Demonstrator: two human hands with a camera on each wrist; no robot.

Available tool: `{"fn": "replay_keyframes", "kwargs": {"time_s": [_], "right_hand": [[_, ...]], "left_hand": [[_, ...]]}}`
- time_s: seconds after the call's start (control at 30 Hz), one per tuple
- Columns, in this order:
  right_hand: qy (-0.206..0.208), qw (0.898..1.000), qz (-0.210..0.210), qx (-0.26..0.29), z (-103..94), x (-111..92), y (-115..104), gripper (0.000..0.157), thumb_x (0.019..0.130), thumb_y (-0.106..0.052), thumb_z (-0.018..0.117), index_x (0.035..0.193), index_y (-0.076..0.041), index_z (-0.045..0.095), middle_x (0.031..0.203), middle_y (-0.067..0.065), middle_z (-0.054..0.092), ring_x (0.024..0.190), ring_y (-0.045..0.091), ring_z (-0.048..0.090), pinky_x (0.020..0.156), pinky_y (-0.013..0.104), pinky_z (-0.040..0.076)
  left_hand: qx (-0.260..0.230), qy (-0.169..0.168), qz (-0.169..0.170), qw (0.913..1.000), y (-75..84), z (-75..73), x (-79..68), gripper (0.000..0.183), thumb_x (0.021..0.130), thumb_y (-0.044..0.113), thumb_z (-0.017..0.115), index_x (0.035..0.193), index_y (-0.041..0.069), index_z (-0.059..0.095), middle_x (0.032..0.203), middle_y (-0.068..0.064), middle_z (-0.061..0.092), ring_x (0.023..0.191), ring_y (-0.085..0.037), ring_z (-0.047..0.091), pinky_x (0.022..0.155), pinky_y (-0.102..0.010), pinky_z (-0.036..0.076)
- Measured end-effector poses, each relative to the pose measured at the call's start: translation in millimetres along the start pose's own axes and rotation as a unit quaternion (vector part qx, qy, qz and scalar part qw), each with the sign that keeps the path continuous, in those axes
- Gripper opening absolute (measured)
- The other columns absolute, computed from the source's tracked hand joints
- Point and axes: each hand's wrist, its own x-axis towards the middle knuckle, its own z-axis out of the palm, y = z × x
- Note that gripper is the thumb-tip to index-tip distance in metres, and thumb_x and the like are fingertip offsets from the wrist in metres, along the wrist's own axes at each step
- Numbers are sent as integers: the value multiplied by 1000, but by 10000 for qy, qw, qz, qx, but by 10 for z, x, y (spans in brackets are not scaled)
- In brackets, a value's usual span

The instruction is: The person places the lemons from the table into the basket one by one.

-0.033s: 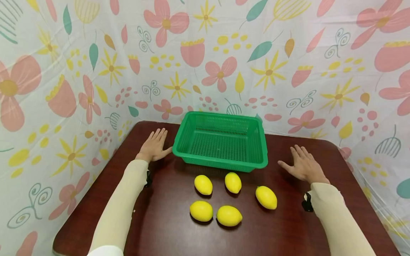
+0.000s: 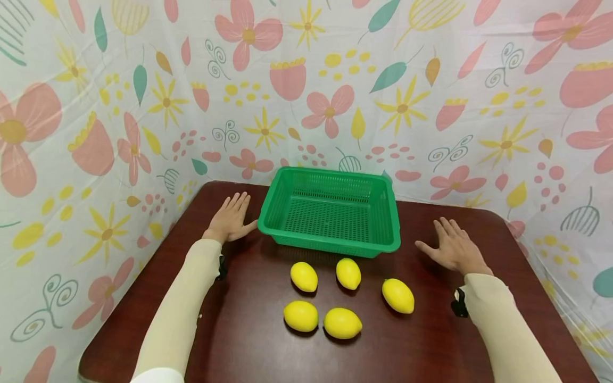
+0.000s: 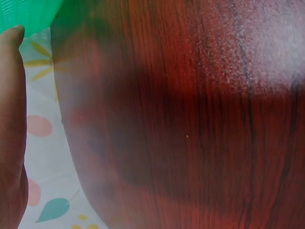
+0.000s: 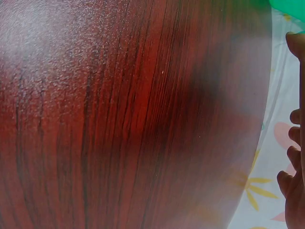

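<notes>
My left hand [image 2: 231,219] lies palm down on the table with straight fingers, its thumb tip right at the left side of a green plastic basket [image 2: 330,244]. To the basket's right, my right hand [image 2: 455,247] is spread flat, thumb pointing toward the basket and a gap between them. Neither hand holds anything. In front of the basket are several yellow lemons: one [image 2: 304,276] at back left, another [image 2: 348,274] beside it, a third [image 2: 398,296] nearest my right hand, and a front pair, left lemon [image 2: 300,316] and right lemon [image 2: 342,323].
Everything stands on a dark red-brown wooden table [image 2: 258,346] with rounded corners. A flower-printed cloth [image 2: 330,69] hangs close behind the basket and along both sides. Dark bands sit on both wrists, over beige sleeves [image 2: 177,303].
</notes>
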Motion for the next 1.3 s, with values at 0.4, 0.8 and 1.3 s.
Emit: {"fn": "replay_keyframes", "kwargs": {"time_s": [0.4, 0.8, 1.3], "right_hand": [[-24, 9999, -46, 99, 10, 29, -54, 104, 98, -72, 45, 156, 12, 22, 159, 40, 18, 147, 58, 13, 118, 70, 15], [342, 9991, -159, 166, -67, -87, -239, 95, 98, -70, 46, 154, 6, 35, 160, 33, 27, 146, 53, 26, 105, 74, 34], [1514, 9850, -654, 500, -82, -574, -573, 70, 98, -53, 63, 141, 1, 56, 145, 27, 52, 130, 49, 47, 93, 73, 45]], "left_hand": [[40, 106, -9, 9999, 49, 11, 19, 86, 106, 58, 35, 162, -2, 12, 170, -20, 9, 157, -38, 7, 127, -51, 5], [-795, 939, -698, 9899, 64, -134, 1, 87, 106, 65, 21, 162, -1, 11, 167, -24, 18, 156, -41, 12, 126, -54, 6], [-1190, 1411, -547, 9813, 295, -338, -92, 80, 107, 64, 27, 151, -1, 43, 147, -24, 51, 134, -43, 49, 109, -58, 41]]}}
